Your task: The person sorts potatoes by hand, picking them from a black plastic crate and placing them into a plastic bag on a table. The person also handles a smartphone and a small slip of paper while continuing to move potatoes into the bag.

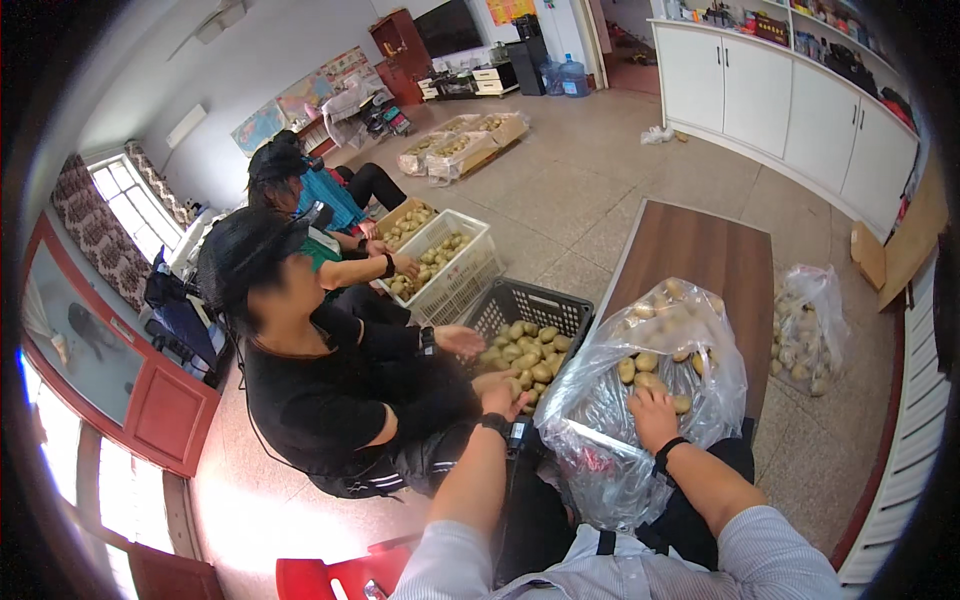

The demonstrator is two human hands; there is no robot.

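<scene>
My left hand [503, 397] is at the near corner of a black plastic crate [573, 312] that holds many potatoes [540, 350]. It overlaps the neighbour's hand there, so its grip is unclear. My right hand [654, 420] reaches into a clear plastic bag [600, 425] lying open over my lap and a brown board. Its fingers curl over a potato [648, 382], and more potatoes [646, 361] lie just beyond the fingertips. Black bands circle both my wrists.
Close at my left sits a person in black [330, 380], hands over the crate. Farther back, other people sit by a white crate [470, 265] of potatoes. A brown wooden board [700, 240] lies ahead; a bag of potatoes [805, 330] stands on the floor to its right.
</scene>
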